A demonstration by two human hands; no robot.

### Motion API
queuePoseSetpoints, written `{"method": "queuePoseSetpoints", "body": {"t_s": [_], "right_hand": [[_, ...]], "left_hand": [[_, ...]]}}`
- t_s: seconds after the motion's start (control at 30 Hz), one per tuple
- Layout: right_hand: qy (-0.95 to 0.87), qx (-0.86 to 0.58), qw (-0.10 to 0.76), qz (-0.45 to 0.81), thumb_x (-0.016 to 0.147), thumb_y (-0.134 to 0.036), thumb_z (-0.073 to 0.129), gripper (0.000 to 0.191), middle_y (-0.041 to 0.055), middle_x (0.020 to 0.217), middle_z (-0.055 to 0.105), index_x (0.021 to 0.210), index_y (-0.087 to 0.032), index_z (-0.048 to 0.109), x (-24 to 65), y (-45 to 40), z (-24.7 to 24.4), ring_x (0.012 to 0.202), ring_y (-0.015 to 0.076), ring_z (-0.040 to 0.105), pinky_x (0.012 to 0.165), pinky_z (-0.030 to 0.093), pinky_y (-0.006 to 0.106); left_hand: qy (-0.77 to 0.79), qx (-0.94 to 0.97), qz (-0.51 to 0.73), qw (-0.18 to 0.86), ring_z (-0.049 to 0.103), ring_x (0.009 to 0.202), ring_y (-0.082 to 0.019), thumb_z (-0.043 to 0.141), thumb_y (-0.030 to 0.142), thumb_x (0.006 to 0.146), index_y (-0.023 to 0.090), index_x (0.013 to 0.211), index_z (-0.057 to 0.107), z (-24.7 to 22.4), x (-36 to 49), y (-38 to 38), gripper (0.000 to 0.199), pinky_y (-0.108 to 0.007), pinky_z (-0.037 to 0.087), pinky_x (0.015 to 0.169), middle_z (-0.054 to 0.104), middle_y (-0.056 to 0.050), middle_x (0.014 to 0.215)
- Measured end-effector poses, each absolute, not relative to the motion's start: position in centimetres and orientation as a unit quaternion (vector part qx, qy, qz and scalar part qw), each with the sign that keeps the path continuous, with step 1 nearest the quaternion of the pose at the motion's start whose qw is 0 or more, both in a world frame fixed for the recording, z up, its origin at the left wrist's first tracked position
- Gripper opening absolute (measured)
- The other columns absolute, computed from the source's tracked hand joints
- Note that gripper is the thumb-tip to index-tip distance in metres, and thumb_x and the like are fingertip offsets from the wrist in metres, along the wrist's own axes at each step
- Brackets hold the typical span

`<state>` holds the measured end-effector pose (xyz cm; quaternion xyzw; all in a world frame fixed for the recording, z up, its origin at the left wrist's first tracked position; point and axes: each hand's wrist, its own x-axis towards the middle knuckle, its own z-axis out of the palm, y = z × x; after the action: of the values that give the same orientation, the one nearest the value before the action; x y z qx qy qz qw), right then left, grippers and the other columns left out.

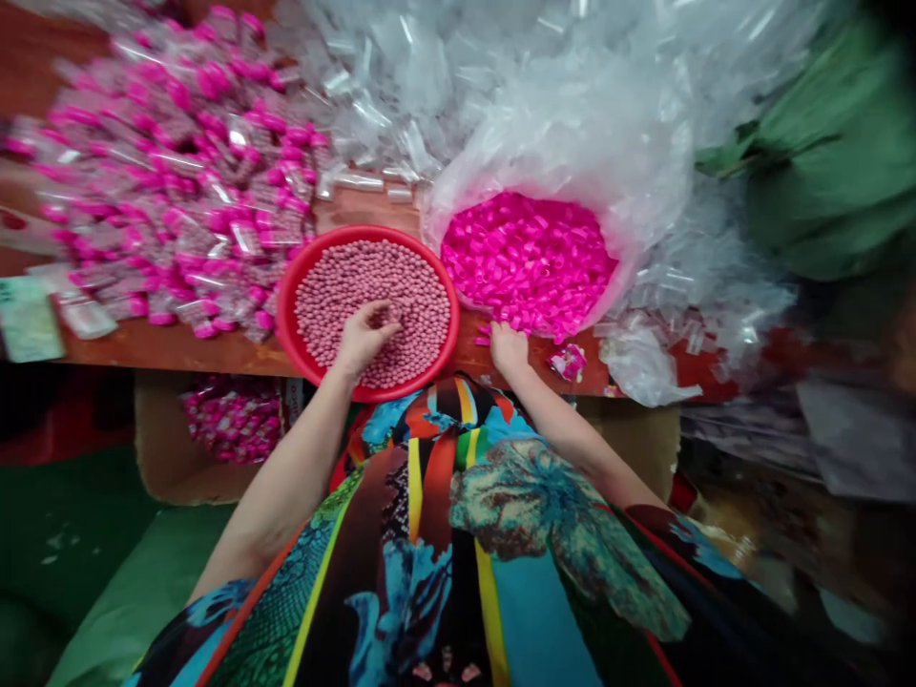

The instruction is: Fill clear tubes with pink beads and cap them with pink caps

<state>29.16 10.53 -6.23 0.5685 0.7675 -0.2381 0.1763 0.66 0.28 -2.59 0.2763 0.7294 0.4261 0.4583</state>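
Nearest is the wearer's patterned clothing (422, 515), striped in blue, yellow and black. At ten o'clock, below the tabletop, a cardboard box (161, 448) holds pink-capped pieces (233, 420).

On the brown table (193, 345), the two hands are apart from each other. The left hand (366, 336), at eleven o'clock, is over the pink beads in a round red tub (284, 329); its thumb and fingers curve towards each other at a small clear piece (393, 313), but blur hides whether they are closed on it. The right hand (510, 349), just past twelve, has its fingers curled down at loose bright pink caps (483, 336); I cannot tell whether it grips one.

At one o'clock lies a small pink-and-white scrap (569, 363), with a crumpled clear bag (648, 364) farther right. Beyond the right hand, a large translucent bag (572, 143) opens on a mass of pink caps (526, 258).

Farther off, a heap of capped clear tubes (186, 181) spreads at ten to eleven, uncapped clear tubes (372, 114) lie near twelve, and something green (837, 162) is at two o'clock
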Motion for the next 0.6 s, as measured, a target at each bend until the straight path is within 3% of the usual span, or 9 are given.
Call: {"method": "queuePoseSetpoints", "body": {"t_s": [0.2, 0.47, 0.53, 0.6], "right_hand": [[0.807, 0.513, 0.220, -0.190, 0.102, -0.038, 0.068, 0.034, 0.0103, 0.132, 0.065, 0.131, -0.019, 0.065, 28.5, 11.2, -5.4, 0.115, 0.0237, 0.068, 0.097, 0.060, 0.043], [0.849, 0.453, 0.231, -0.141, 0.103, -0.038, 0.066, 0.031, 0.0107, 0.133, 0.065, 0.128, -0.020, 0.066, 27.8, 10.8, -3.8, 0.117, 0.0234, 0.066, 0.100, 0.059, 0.043], [0.851, 0.447, 0.236, -0.142, 0.103, -0.039, 0.067, 0.034, 0.0116, 0.132, 0.065, 0.129, -0.017, 0.066, 27.5, 10.7, -3.9, 0.116, 0.0239, 0.067, 0.100, 0.059, 0.044], [0.852, 0.444, 0.238, -0.144, 0.102, -0.039, 0.068, 0.036, 0.0122, 0.132, 0.065, 0.130, -0.016, 0.065, 27.3, 10.6, -4.1, 0.116, 0.0245, 0.067, 0.100, 0.059, 0.045]], "left_hand": [[0.647, 0.198, 0.537, 0.503, 0.068, 0.114, -0.023, 0.076, 0.035, 0.086, 0.016, 0.120, 0.068, 1.0, 0.7, -2.5, 0.040, -0.039, 0.055, 0.100, 0.073, -0.014, 0.126], [0.492, 0.116, 0.622, 0.598, 0.069, 0.120, -0.031, 0.067, 0.038, 0.093, 0.016, 0.124, 0.070, 3.0, 1.3, -2.4, 0.038, -0.047, 0.058, 0.098, 0.071, -0.019, 0.130], [0.509, 0.155, 0.602, 0.595, 0.069, 0.118, -0.031, 0.058, 0.038, 0.099, 0.016, 0.130, 0.069, 2.8, 1.3, -2.4, 0.039, -0.048, 0.059, 0.095, 0.070, -0.019, 0.132], [0.586, 0.227, 0.544, 0.556, 0.073, 0.105, -0.029, 0.050, 0.037, 0.104, 0.015, 0.133, 0.068, 2.3, 1.1, -2.4, 0.041, -0.044, 0.061, 0.086, 0.073, -0.019, 0.121]]}}
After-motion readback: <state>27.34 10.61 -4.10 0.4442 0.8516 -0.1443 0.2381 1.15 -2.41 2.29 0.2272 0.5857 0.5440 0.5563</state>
